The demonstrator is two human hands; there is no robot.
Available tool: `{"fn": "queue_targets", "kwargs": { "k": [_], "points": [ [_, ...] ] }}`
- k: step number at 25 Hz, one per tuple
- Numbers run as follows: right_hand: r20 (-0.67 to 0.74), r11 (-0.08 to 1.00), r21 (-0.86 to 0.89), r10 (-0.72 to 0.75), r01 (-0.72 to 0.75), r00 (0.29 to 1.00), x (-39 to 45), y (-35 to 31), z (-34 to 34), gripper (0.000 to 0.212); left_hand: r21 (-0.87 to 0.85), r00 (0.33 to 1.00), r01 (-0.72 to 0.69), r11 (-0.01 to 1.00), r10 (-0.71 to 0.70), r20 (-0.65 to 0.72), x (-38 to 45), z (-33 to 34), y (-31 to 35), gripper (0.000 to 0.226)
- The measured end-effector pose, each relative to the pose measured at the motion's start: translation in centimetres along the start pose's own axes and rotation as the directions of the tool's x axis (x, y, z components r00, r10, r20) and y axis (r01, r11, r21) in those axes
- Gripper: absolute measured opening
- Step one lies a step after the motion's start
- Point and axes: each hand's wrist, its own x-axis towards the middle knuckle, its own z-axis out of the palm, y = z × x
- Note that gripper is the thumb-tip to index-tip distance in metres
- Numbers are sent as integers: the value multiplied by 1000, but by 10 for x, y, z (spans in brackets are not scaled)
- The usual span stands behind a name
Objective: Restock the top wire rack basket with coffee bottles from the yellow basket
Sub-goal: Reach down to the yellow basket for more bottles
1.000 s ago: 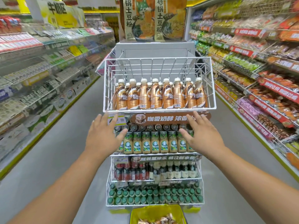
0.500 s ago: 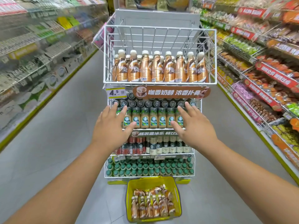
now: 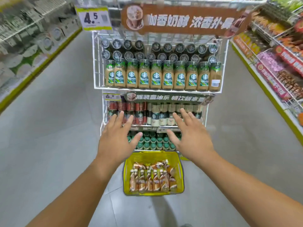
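Fingers of both hands, spread and empty, now lower toward yellow basket.

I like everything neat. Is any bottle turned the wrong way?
Yes. The rightmost bottle in the row of green-labelled coffee bottles shows its barcode, not the logo. The bottles in the yellow basket lie jumbled.

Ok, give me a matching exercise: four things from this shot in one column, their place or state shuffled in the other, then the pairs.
1. yellow basket
2. price tag
3. left hand
4. coffee bottles

A. open, empty, fingers spread
B. lying inside the basket
C. on the floor before the wire rack
D. top left of the rack, reading 4.5

Pairs: 1-C, 2-D, 3-A, 4-B
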Motion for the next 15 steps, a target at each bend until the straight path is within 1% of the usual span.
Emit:
{"fn": "queue_targets", "kwargs": {
  "k": [7, 10, 13, 15],
  "points": [
    [132, 1000, 7, -15, 15, 991, 22, 22, 220, 78, -70, 994, 62, 996, -55, 96, -11, 209, -41, 76],
    [144, 1000, 18, -22, 20, 989, 38, 32, 313, 82, -73, 996, 43, 996, -37, 77, -13, 303, -63, 74],
    [171, 999, -2, -35, 36, 985, 52, 42, 400, 78, -76, 998, 28, 997, -24, 52, -18, 390, -82, 78],
    [189, 999, -1, -32, 33, 981, 61, 49, 453, 77, -80, 998, 46, 996, -43, 37, -19, 445, -94, 79]
  ]
}}
